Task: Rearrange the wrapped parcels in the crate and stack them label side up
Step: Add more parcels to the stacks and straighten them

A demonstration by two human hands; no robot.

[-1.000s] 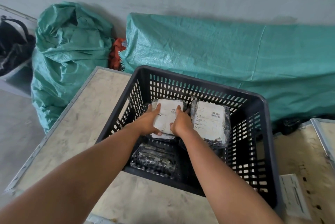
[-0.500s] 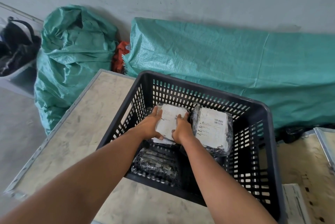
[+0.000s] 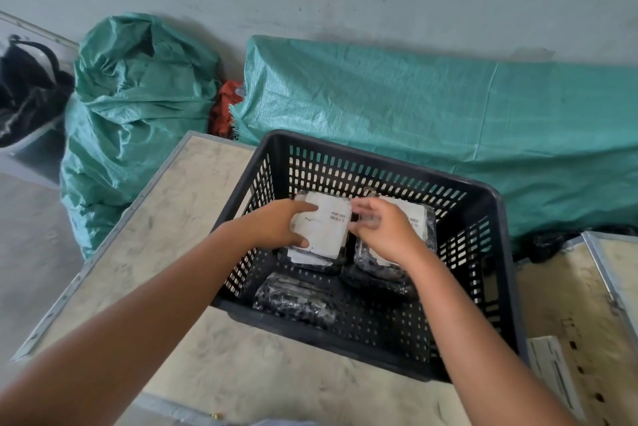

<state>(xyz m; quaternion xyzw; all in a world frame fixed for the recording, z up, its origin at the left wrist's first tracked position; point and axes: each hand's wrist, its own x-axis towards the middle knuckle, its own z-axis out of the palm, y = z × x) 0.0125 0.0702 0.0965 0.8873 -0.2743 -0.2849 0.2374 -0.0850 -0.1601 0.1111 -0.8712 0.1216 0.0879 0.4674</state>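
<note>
While your left hand [image 3: 276, 228] grips the left edge of the top labelled parcel [image 3: 322, 228], thumb under its near corner and fingers along the far side, your right hand [image 3: 383, 230] hovers just beside that parcel's right edge with the fingers spread and loose, blurred, holding nothing that you can make out. The parcel you hold shows its white label with a barcode facing up, and it sits atop another wrapped parcel [image 3: 307, 260] whose white edge peeks out below it, in the far left part of the black slotted crate [image 3: 497, 253]. To its right, partly hidden behind your right hand, a second labelled parcel [image 3: 419, 218] lies in clear wrap, also label up, resting on a darker wrapped bundle [image 3: 376, 279]. Nearer to you, on the crate floor by the near left wall, a dark wrapped parcel [image 3: 297, 299] lies with no label showing. The crate stands on a pale, scuffed table [image 3: 165, 218] with a metal edge strip. Beyond the table, a stuffed green woven sack [image 3: 138, 104] leans by the wall, a wide green tarp [image 3: 448, 121] covers a long heap, and a bit of red netting [image 3: 224, 108] shows between them. A flat white paper [image 3: 552, 370] lies on the table right of the crate.
</note>
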